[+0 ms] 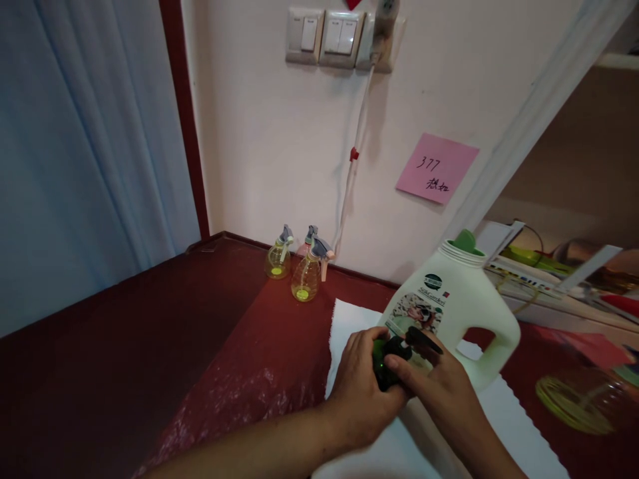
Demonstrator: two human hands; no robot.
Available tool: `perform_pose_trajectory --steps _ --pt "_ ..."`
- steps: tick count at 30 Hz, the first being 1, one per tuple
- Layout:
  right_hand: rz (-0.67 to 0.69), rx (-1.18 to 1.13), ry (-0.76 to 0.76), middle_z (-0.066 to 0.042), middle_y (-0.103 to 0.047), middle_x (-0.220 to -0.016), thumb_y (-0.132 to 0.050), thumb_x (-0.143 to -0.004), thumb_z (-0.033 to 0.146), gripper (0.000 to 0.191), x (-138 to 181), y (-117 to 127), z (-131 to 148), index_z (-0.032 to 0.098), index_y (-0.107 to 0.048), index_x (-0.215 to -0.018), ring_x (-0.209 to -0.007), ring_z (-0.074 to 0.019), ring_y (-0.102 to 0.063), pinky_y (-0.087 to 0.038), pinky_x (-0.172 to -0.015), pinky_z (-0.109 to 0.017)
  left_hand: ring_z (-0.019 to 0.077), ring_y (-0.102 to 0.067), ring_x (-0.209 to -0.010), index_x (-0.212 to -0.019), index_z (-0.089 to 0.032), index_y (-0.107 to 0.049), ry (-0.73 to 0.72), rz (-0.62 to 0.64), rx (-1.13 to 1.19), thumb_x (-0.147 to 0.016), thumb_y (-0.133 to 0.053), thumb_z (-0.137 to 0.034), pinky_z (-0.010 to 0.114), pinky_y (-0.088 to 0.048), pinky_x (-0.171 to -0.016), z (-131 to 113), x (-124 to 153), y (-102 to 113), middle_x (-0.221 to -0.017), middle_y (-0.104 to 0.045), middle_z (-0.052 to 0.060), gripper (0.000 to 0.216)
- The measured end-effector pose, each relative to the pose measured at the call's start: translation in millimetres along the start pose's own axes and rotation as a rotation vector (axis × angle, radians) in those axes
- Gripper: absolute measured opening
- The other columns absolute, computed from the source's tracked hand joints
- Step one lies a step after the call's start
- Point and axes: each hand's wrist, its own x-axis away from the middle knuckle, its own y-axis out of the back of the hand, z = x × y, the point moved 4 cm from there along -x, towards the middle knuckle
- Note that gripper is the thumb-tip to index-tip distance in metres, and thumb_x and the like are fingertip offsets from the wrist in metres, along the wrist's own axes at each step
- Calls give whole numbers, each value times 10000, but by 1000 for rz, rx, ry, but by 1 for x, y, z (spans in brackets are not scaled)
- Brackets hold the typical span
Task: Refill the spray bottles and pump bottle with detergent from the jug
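My left hand [357, 382] is wrapped round a small green spray bottle [382, 362] over a white cloth [349, 326]. My right hand [439, 386] pinches the bottle's black trigger head [414, 342] from the right. Both hands are closed on it. Just behind stands a large white detergent jug [456, 299] with a green funnel-like piece [466, 241] in its open neck and a handle on the right.
Three small yellow spray bottles [299, 266] stand by the wall at the back of the dark red table [150, 346]. A white cable [352, 166] hangs from the wall socket. A pink note [436, 167] is stuck on the wall. Clutter and a clear bottle [579, 392] lie at right.
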Motion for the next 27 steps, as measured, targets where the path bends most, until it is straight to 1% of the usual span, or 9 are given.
perform_pose_trajectory --steps 3,5,10,13,17,19,23,25,27 --pt "32 -23 -25 -112 -703 -1262 -809 -694 572 619 3 5 -4 235 -642 -1186 -1214 -331 -622 -475 -1083 -501 304 -534 -1242 -1315 -133 -519 -7 -2 0 -752 -674 -169 492 -419 -1102 0 0 0 -1304 -587 155 585" --pt "84 -49 -28 -101 -689 -1292 -764 -755 570 540 4 6 -3 243 -659 -1172 -1276 -326 -583 -412 -1140 -505 291 -539 -1241 -1313 -168 -533 -14 2 21 -759 -694 -181 478 -421 -1102 -1 0 0 -1304 -592 130 578" --pt "46 -32 -21 -93 -744 -1096 -773 -740 581 490 -3 3 -3 222 -679 -1060 -1077 -318 -663 -548 -906 -438 298 -535 -1243 -1291 -153 -536 -5 -12 11 -730 -713 -162 487 -415 -1105 -1 -1 0 -1287 -599 137 588" --pt "39 14 -23 -78 -747 -1018 -776 -732 592 495 -6 0 -5 224 -658 -1041 -998 -304 -676 -551 -851 -428 307 -534 -1241 -1294 -136 -532 2 -13 2 -737 -700 -171 502 -415 -1102 0 -1 -1 -1283 -597 148 582" --pt "66 -8 -5 -82 -691 -1262 -811 -690 573 613 -2 4 -3 263 -646 -1192 -1220 -325 -603 -470 -1056 -494 304 -547 -1219 -1281 -137 -546 -27 -2 10 -753 -697 -185 496 -431 -1080 -2 0 0 -1276 -607 149 551" --pt "70 -20 32 -77 -652 -1340 -771 -740 565 527 0 6 1 280 -685 -1174 -1296 -319 -554 -420 -1119 -497 297 -548 -1217 -1282 -151 -552 -28 4 15 -753 -721 -197 487 -429 -1080 -3 -1 0 -1279 -612 139 558" --pt "18 9 77 -74 -718 -1103 -731 -791 559 352 -1 4 4 261 -714 -979 -1097 -294 -639 -496 -992 -467 295 -537 -1238 -1290 -151 -544 -2 -1 3 -722 -737 -163 480 -415 -1100 -2 -1 0 -1289 -603 140 600" --pt "-5 -16 38 -62 -723 -981 -762 -758 569 375 -3 3 0 255 -667 -941 -991 -284 -662 -534 -897 -448 298 -536 -1242 -1289 -143 -538 5 -11 -1 -732 -709 -155 486 -416 -1101 -1 0 0 -1286 -596 147 583" --pt "22 -45 7 -71 -726 -1039 -792 -723 569 452 -3 1 -3 259 -644 -1017 -1043 -298 -660 -544 -905 -454 294 -540 -1239 -1284 -151 -540 -4 -13 7 -750 -694 -164 485 -421 -1095 -1 0 -1 -1283 -598 141 556"
